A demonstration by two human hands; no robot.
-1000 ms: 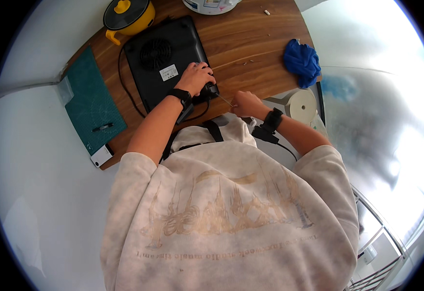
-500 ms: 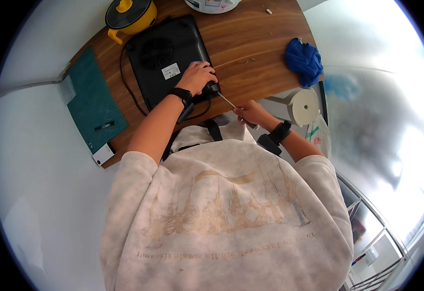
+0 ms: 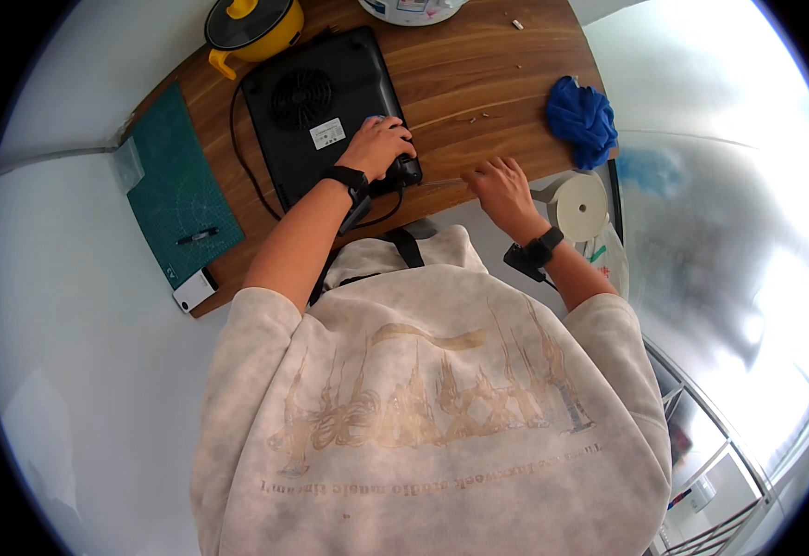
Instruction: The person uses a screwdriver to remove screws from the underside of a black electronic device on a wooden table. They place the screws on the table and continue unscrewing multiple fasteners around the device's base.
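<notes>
A black induction cooker (image 3: 279,153) lies with its vented underside up, showing a round fan grille and a white label. My left hand (image 3: 381,146) grips its near right part, fingers curled over the side edge. In my right hand (image 3: 501,193), closed around its handle, is a screwdriver (image 3: 441,182). Its thin metal shaft points left, with the tip at or close to the cooker's near right corner; whether it touches I cannot tell. The handle is mostly hidden by my fingers. A black cord (image 3: 388,219) runs from that corner along the near side.
A yellow pot (image 3: 275,42) with a dark lid stands behind the cooker. On the left are a green cutting mat (image 3: 168,176), a pen (image 3: 198,236) and a white phone-like object (image 3: 194,292). A blue cloth (image 3: 582,120) lies right, near a beige roll (image 3: 578,206) beside the wooden table (image 3: 478,69).
My right hand has moved up and right, swinging the screwdriver from a slant to nearly level. My left hand stays on the cooker.
</notes>
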